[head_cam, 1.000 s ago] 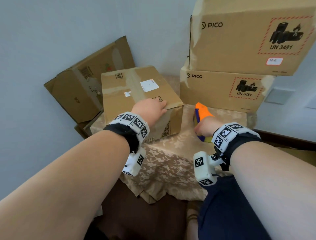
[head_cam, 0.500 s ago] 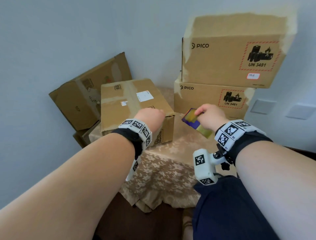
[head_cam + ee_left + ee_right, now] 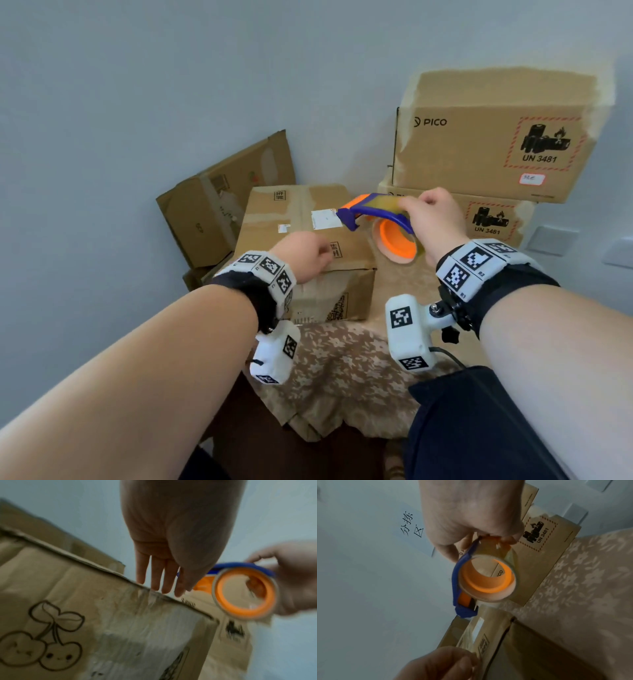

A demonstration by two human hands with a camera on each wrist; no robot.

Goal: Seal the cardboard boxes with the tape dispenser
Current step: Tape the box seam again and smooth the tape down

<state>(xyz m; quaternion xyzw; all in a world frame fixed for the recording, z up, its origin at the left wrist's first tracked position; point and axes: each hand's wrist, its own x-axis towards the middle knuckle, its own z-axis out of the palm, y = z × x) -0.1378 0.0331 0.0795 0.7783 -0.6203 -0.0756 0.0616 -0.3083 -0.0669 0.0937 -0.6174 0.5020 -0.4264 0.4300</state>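
Observation:
A taped cardboard box (image 3: 291, 222) lies on the cloth-covered table (image 3: 342, 370). My left hand (image 3: 317, 253) rests on the box's near top edge with straight fingers (image 3: 159, 582) reaching over the rim. My right hand (image 3: 416, 205) grips the blue and orange tape dispenser (image 3: 376, 219) by its curved handle. It holds the dispenser in the air, just right of the box and above its right edge. In the right wrist view the tape roll (image 3: 486, 577) faces the camera, with the blue cutter end (image 3: 464, 612) pointing at the box (image 3: 488, 635).
Two stacked PICO boxes (image 3: 493, 137) stand at the back right of the table, close behind the dispenser. A tilted, worn box (image 3: 219, 205) leans against the wall at the left. The table's near edge drops off by my legs.
My right hand has lifted the dispenser off the table and carried it up and left to the box. My left hand has stayed on the box's near edge.

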